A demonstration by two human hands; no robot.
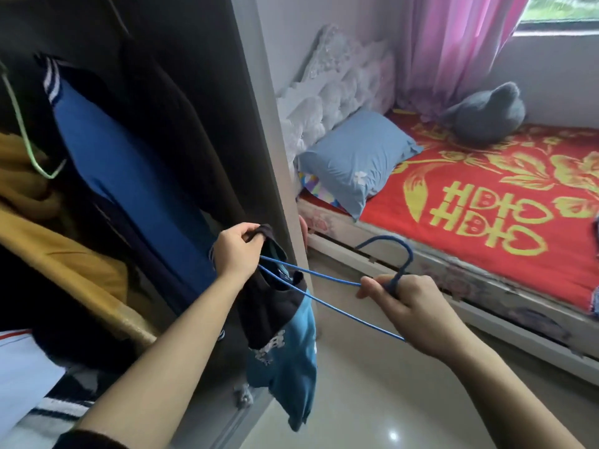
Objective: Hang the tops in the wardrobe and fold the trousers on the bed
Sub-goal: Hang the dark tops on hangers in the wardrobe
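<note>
A small top [285,348], dark navy above and teal below, hangs in front of the wardrobe's edge. My left hand [236,254] pinches its dark collar and holds it up. My right hand [405,306] grips the neck of a blue wire hanger [327,298] just below its hook. One end of the hanger reaches into the top's neck opening. The open wardrobe [259,102] is on the left, with a blue and navy jacket [129,176] and dark garments hanging inside. The bed [486,202] with a red and yellow cover lies to the right.
A light blue pillow [356,160] and a grey plush toy [486,115] lie on the bed by a white tufted headboard. A green hanger [26,134] and yellow cloth [48,241] sit in the wardrobe's left part. Glossy floor shows between wardrobe and bed.
</note>
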